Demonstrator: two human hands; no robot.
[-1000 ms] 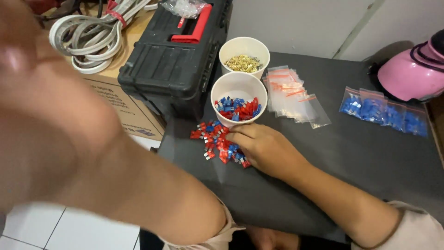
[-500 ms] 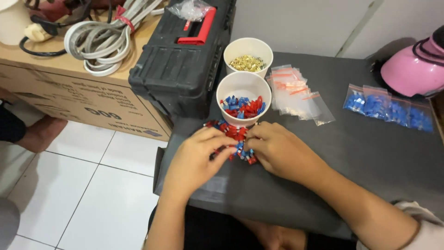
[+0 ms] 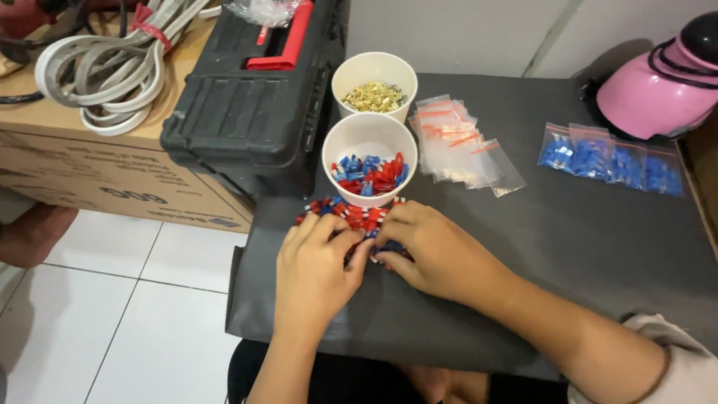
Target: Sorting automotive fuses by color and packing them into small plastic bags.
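Observation:
A loose pile of small red and blue connectors [image 3: 351,215] lies on the dark grey tabletop [image 3: 598,247], just in front of a white paper cup [image 3: 331,142] that holds more of them. My left hand [image 3: 314,273] and my right hand [image 3: 437,251] both rest on the near side of the pile. Their fingers are bent and the fingertips meet over a few blue pieces. Those fingers hide whether either hand pinches a piece. A second white cup [image 3: 340,75], behind the first, holds brass-coloured metal pieces.
A stack of clear zip bags [image 3: 460,142] lies right of the cups, with bags of blue pieces [image 3: 609,158] further right. A pink helmet [image 3: 658,86] sits at the far right. At left, a black toolbox [image 3: 247,112] and coiled cables [image 3: 105,71] rest on a cardboard box [image 3: 97,183].
My left hand came down from close in front of the camera to the pile and now sits beside my right hand. The view has shifted slightly.

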